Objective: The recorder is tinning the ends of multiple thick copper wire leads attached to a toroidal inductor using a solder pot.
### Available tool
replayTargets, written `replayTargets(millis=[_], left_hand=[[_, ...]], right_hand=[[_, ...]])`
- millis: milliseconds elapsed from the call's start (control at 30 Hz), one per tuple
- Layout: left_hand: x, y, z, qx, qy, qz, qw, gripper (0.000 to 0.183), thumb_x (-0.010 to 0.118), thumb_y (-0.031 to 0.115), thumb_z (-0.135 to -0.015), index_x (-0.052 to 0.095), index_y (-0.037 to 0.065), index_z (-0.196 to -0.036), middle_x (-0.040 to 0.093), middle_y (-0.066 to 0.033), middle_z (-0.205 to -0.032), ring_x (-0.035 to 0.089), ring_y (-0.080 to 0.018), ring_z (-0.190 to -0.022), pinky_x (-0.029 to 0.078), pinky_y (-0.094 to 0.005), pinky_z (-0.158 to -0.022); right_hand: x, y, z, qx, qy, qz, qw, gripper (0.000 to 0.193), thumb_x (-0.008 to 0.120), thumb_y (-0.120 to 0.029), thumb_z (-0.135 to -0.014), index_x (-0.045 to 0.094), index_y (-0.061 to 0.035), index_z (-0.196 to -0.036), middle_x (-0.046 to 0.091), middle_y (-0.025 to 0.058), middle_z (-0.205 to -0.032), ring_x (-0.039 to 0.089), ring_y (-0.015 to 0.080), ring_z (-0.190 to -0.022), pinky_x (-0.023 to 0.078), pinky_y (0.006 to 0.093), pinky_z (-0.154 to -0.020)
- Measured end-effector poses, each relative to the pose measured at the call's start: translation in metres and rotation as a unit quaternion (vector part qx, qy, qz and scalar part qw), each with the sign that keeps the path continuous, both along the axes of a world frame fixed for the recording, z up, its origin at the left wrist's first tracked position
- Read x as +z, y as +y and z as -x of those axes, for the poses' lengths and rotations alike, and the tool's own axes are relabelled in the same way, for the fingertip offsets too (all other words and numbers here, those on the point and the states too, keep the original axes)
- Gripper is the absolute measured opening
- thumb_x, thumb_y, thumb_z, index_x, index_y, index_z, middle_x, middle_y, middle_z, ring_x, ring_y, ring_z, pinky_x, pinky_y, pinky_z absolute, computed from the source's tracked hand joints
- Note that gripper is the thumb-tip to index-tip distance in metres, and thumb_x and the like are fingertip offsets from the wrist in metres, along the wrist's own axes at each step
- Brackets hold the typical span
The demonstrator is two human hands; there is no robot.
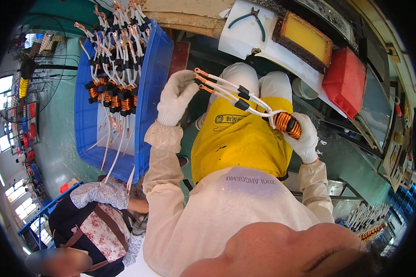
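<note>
My right hand (305, 139), in a white glove, grips a copper-wound ring coil (287, 124) with black spacers. White insulated leads (238, 96) run left from the coil above my lap, with black sleeves partway along and copper terminals (206, 88) at their ends. My left hand (176, 96), gloved too, is at those ends, its fingers bent and its fingertips against a terminal; the exact contact is partly hidden. To the left stands a blue plastic bin (159, 64) holding several similar coils (125, 102) with upright white leads.
Pliers (253, 21) with dark green handles lie on a white-covered bench beside a framed yellow block (307, 39). A red bin (344, 82) stands at the right. A co-worker (99, 221) is at lower left, near the blue bin. A large fan (30, 69) stands far left.
</note>
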State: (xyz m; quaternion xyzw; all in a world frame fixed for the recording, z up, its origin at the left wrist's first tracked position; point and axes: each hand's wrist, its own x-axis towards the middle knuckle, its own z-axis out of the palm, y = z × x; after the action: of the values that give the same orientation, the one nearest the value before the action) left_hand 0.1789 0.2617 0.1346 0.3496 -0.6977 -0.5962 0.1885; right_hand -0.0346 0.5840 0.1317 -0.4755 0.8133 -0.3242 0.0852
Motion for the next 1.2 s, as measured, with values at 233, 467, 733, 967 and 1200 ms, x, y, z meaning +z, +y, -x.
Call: replayTargets(millis=[233, 467, 733, 967, 1200], left_hand=[[0.003, 0.004, 0.005, -0.035, -0.014, 0.122, 0.992, 0.066, 0.071, 0.009, -0.084, 0.04, 0.004, -0.142, 0.061, -0.0157, -0.124, 0.059, -0.0269, -0.115, 0.045, -0.0365, -0.103], [0.022, 0.012, 0.003, -0.004, -0.077, 0.252, 0.965, 0.058, 0.078, 0.014, -0.08, 0.054, 0.004, -0.131, 0.069, -0.0095, -0.1, 0.066, -0.022, -0.091, 0.053, -0.0341, -0.085], [0.026, 0.02, -0.012, -0.054, -0.185, 0.378, 0.906, 0.041, 0.078, 0.019, -0.078, 0.067, 0.008, -0.116, 0.068, -0.0091, -0.094, 0.065, -0.0252, -0.085, 0.051, -0.0335, -0.074], [0.017, 0.001, -0.013, 0.015, -0.069, 0.357, 0.932, 0.037, 0.071, 0.016, -0.083, 0.064, 0.007, -0.119, 0.063, -0.0152, -0.119, 0.06, -0.0339, -0.109, 0.048, -0.0397, -0.094], [0.015, -0.001, 0.011, -0.11, -0.095, 0.465, 0.873, 0.032, 0.071, 0.012, -0.081, 0.067, 0.007, -0.113, 0.065, -0.0126, -0.115, 0.06, -0.0338, -0.107, 0.048, -0.0405, -0.093]], right_hand=[[0.002, -0.004, 0.001, 0.004, -0.004, 0.001, 1.0, 0.057, 0.082, -0.005, -0.06, 0.061, -0.0056, -0.114, 0.063, 0.0164, -0.101, 0.065, 0.0359, -0.09, 0.054, 0.0394, -0.079], [0.004, -0.005, -0.001, 0.003, -0.002, 0.004, 1.0, 0.057, 0.081, -0.004, -0.061, 0.061, -0.0057, -0.113, 0.063, 0.0164, -0.101, 0.065, 0.0358, -0.09, 0.054, 0.039, -0.08], [0.003, -0.002, 0.006, 0.003, -0.024, -0.01, 1.0, 0.058, 0.082, -0.006, -0.061, 0.06, -0.0058, -0.115, 0.063, 0.0163, -0.102, 0.065, 0.036, -0.092, 0.053, 0.0393, -0.081], [0.004, -0.003, 0.004, 0.019, -0.006, -0.011, 1.0, 0.059, 0.081, -0.005, -0.061, 0.06, -0.006, -0.116, 0.063, 0.0163, -0.103, 0.065, 0.0355, -0.092, 0.053, 0.039, -0.081], [0.005, -0.003, 0.005, 0.015, -0.013, -0.01, 1.0, 0.059, 0.081, -0.005, -0.06, 0.06, -0.0061, -0.115, 0.063, 0.0169, -0.102, 0.064, 0.0361, -0.091, 0.053, 0.0401, -0.082]])
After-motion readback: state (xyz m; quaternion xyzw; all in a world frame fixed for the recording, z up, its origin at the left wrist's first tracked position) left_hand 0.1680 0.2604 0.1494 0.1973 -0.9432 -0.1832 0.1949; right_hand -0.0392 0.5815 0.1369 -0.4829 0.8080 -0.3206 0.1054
